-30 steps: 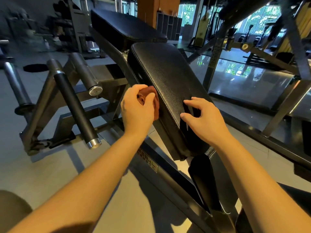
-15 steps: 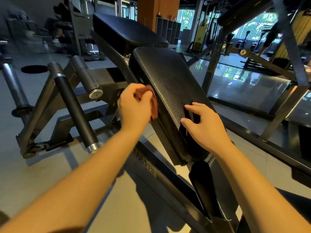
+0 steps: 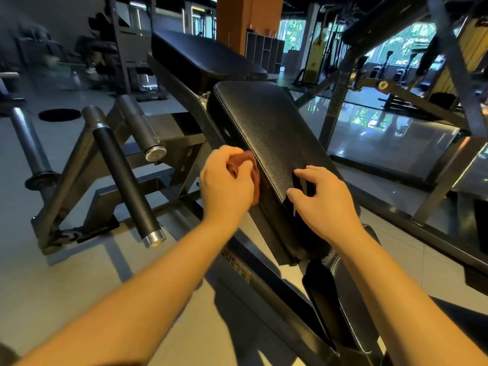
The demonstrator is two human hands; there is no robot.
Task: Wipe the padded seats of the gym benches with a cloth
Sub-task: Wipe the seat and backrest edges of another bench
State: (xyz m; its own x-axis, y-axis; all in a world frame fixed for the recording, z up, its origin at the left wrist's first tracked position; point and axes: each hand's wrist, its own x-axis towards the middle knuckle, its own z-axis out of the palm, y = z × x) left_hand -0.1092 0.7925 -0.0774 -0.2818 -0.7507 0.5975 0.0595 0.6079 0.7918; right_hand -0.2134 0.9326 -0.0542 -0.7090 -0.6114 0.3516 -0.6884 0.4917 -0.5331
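A black padded seat (image 3: pixel 269 133) slopes up and away from me on a dark metal frame, with a second black pad (image 3: pixel 200 55) behind it. My left hand (image 3: pixel 224 186) grips a bunched reddish-brown cloth (image 3: pixel 253 169) and presses it against the seat's left side edge near the lower end. My right hand (image 3: pixel 322 202) rests on the seat's lower right part with fingers bent, the fingertips touching the top surface. Most of the cloth is hidden inside my left fist.
Two metal weight pegs (image 3: pixel 140 128) and a black padded bar (image 3: pixel 124 178) stick out of the frame on the left. A slanted steel post (image 3: pixel 340 83) stands right of the seat. A smaller black pad (image 3: pixel 340 291) lies below it. Grey floor tiles (image 3: pixel 79 281) spread to the left.
My left hand with the cloth has slid a little down the seat's left side edge. My right hand has stayed in place on the pad. The view has dropped slightly.
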